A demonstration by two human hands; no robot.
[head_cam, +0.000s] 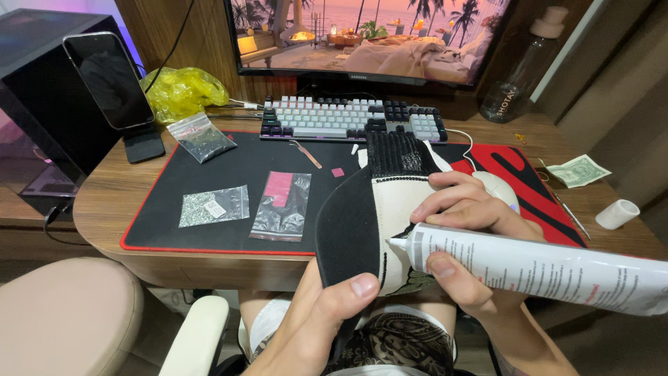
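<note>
the right hand (pixel 467 230) is closed around a white tube (pixel 550 268), with the thumb pressed under it and the fingers curled over its top near the nozzle end. the tube's pointed white nozzle is laid against the pale middle panel of a black and cream cap (pixel 379 216), just beside its black brim. the tube is angled away to the lower right, out of the picture's edge.

the left hand (pixel 316 317) is brought up from below, and the black brim of the cap is pinched by it, the thumb lying flat on the brim's lower edge while the fingers are hidden behind. the cap is held upright over the person's lap, at the near edge of the counter (pixel 104 202), with its black mesh back (pixel 393 153) raised toward the keyboard (pixel 351 118).

on the counter a black desk mat with a red border (pixel 229 160) is spread. 3 small clear bags are laid on it: 1 with silvery grains (pixel 213 205), 1 with a pink card inside (pixel 282 205), and 1 with dark grains (pixel 202 136) nearer the back. a thin tool (pixel 306 153) and a small pink square (pixel 337 172) are seen just in front of the keyboard. a white mouse (pixel 497 188) is partly hidden behind the right hand.

farther out, a phone on a stand (pixel 111 83), a yellow plastic bag (pixel 182 90), a monitor (pixel 369 38), a dark bottle (pixel 518 76), a banknote (pixel 577 170) and a small white cylinder (pixel 617 214) are placed.
</note>
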